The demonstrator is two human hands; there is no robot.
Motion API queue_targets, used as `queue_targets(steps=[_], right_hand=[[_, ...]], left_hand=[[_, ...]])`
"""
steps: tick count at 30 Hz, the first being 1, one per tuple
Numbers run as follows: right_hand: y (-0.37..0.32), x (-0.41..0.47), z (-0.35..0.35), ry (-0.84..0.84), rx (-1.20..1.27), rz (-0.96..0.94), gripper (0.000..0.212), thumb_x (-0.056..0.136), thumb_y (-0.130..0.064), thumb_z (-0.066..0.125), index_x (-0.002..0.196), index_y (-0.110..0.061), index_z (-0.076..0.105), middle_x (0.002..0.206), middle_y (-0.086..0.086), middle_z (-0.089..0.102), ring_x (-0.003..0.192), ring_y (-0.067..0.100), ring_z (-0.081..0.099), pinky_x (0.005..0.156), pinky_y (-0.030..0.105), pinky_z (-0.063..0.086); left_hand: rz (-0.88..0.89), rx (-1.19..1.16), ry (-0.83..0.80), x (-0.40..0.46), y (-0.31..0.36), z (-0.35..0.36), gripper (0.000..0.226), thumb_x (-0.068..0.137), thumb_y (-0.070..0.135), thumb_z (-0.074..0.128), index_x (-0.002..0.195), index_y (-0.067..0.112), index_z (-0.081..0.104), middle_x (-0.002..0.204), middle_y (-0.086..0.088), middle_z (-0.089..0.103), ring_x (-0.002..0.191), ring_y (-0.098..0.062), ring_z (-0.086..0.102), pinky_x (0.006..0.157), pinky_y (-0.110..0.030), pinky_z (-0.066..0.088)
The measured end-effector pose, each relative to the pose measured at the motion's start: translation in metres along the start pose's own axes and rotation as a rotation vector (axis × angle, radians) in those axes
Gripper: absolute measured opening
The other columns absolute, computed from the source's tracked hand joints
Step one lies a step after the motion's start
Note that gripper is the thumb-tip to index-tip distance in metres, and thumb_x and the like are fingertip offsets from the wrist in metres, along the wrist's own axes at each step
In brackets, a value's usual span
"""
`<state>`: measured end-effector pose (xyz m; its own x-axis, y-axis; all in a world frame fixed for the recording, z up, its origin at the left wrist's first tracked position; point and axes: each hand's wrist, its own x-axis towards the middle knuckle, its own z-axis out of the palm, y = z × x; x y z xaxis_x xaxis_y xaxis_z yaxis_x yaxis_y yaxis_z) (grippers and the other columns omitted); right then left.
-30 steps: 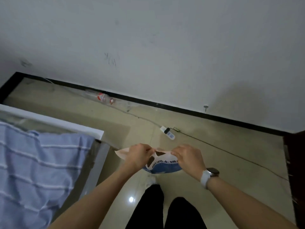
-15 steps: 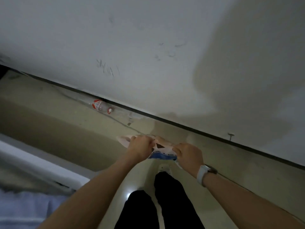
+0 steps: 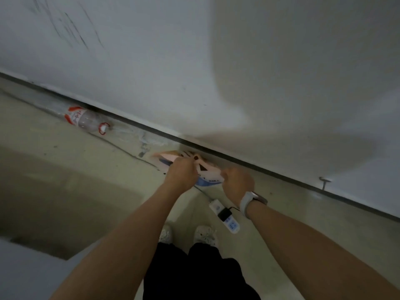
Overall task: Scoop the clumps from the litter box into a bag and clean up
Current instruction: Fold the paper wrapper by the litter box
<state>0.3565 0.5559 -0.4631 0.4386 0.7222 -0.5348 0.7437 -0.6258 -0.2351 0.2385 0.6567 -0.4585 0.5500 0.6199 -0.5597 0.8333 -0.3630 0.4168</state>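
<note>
At the centre of the frame, a thin printed plastic bag (image 3: 207, 173) is pinched at its top edge by the left hand (image 3: 180, 175) and the right hand (image 3: 237, 184). It is judged light, limp and slippery, best held at the rim.

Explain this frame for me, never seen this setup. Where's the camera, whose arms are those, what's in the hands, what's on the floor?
No machine here: the camera sits on a person's head, looking forward and down, so the two bare arms are the wearer's own. The left hand and right hand together grip a pink, white and blue plastic bag, held in front of the body. The right wrist wears a watch. On the tiled floor lie a clear plastic bottle near the wall and a white power strip by the feet. No litter box is in view.
</note>
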Motion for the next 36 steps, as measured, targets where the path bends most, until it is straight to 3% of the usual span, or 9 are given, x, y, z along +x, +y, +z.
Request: queue_targets(steps=[3, 5, 11, 14, 19, 23, 28, 31, 36], right_hand=[[0.001, 0.020, -0.008, 0.020, 0.023, 0.029, 0.021, 0.094, -0.009, 0.041, 0.086, -0.007, 0.060, 0.107, 0.011, 0.063, 0.089, 0.020, 0.059, 0.059, 0.022, 0.034], [0.000, 0.030, -0.019, 0.028, -0.010, 0.040, 0.021, 0.091, -0.006, 0.042, 0.099, -0.006, 0.062, 0.110, 0.010, 0.062, 0.095, 0.023, 0.059, 0.051, 0.021, 0.028], [0.010, 0.064, -0.033, 0.169, 0.033, 0.189, 0.026, 0.086, 0.000, 0.041, 0.098, -0.005, 0.063, 0.107, 0.011, 0.061, 0.093, 0.027, 0.058, 0.059, 0.021, 0.032], [0.019, 0.065, -0.037, 0.227, 0.073, 0.241, 0.025, 0.087, 0.002, 0.040, 0.091, -0.008, 0.063, 0.103, 0.014, 0.063, 0.092, 0.030, 0.058, 0.062, 0.025, 0.035], [0.006, 0.024, -0.050, 0.152, 0.103, 0.150, 0.037, 0.098, -0.017, 0.037, 0.134, -0.011, 0.042, 0.134, 0.014, 0.046, 0.122, 0.031, 0.040, 0.093, 0.038, 0.039], [-0.021, -0.025, -0.089, 0.175, 0.119, 0.079, 0.044, 0.098, -0.020, 0.038, 0.140, -0.011, 0.031, 0.143, 0.010, 0.037, 0.129, 0.028, 0.034, 0.102, 0.035, 0.032], [-0.048, -0.108, -0.158, 0.291, 0.186, 0.065, 0.041, 0.098, -0.019, 0.037, 0.138, -0.012, 0.036, 0.145, 0.009, 0.036, 0.134, 0.025, 0.032, 0.110, 0.034, 0.025], [-0.057, -0.170, -0.202, 0.439, 0.291, 0.130, 0.040, 0.097, -0.018, 0.038, 0.136, -0.009, 0.040, 0.143, 0.011, 0.040, 0.132, 0.026, 0.035, 0.111, 0.035, 0.027], [-0.058, -0.300, -0.244, 0.855, 0.516, 0.278, 0.033, 0.091, -0.010, 0.046, 0.121, -0.003, 0.056, 0.121, 0.016, 0.058, 0.114, 0.032, 0.051, 0.099, 0.045, 0.041]], left_hand=[[0.084, 0.007, 0.019, 0.020, 0.002, -0.013, 0.021, 0.092, 0.007, 0.044, 0.104, 0.001, 0.060, 0.103, -0.016, 0.065, 0.094, -0.028, 0.061, 0.085, -0.036, 0.048], [0.123, 0.037, 0.015, 0.031, 0.004, -0.023, 0.020, 0.090, 0.005, 0.046, 0.104, 0.002, 0.060, 0.104, -0.016, 0.064, 0.095, -0.027, 0.059, 0.084, -0.033, 0.047], [0.243, -0.113, 0.211, 0.056, 0.010, -0.037, 0.040, 0.088, 0.005, 0.054, 0.127, -0.001, 0.049, 0.129, -0.018, 0.047, 0.124, -0.031, 0.037, 0.102, -0.035, 0.032], [0.337, -0.002, 0.311, 0.040, -0.002, -0.034, 0.047, 0.085, 0.001, 0.053, 0.132, 0.007, 0.046, 0.134, -0.012, 0.044, 0.128, -0.026, 0.035, 0.105, -0.037, 0.035], [0.182, 0.191, 0.150, -0.010, -0.021, -0.029, 0.059, 0.092, 0.024, 0.050, 0.145, 0.019, 0.024, 0.152, -0.004, 0.022, 0.142, -0.022, 0.013, 0.114, -0.042, 0.018], [0.208, 0.210, 0.156, -0.041, 0.006, -0.067, 0.056, 0.093, 0.027, 0.047, 0.143, 0.022, 0.023, 0.151, -0.001, 0.022, 0.141, -0.021, 0.012, 0.115, -0.046, 0.014], [0.277, 0.181, 0.195, -0.105, 0.059, -0.139, 0.048, 0.098, 0.029, 0.036, 0.144, 0.022, 0.024, 0.153, -0.001, 0.019, 0.143, -0.020, 0.006, 0.114, -0.045, 0.004], [0.390, 0.159, 0.219, -0.151, 0.094, -0.183, 0.046, 0.099, 0.029, 0.034, 0.144, 0.020, 0.027, 0.153, -0.001, 0.021, 0.143, -0.019, 0.011, 0.115, -0.043, 0.007], [0.659, 0.176, 0.230, -0.241, 0.143, -0.214, 0.045, 0.091, 0.027, 0.044, 0.130, 0.005, 0.050, 0.131, -0.016, 0.052, 0.120, -0.033, 0.050, 0.100, -0.048, 0.041]])
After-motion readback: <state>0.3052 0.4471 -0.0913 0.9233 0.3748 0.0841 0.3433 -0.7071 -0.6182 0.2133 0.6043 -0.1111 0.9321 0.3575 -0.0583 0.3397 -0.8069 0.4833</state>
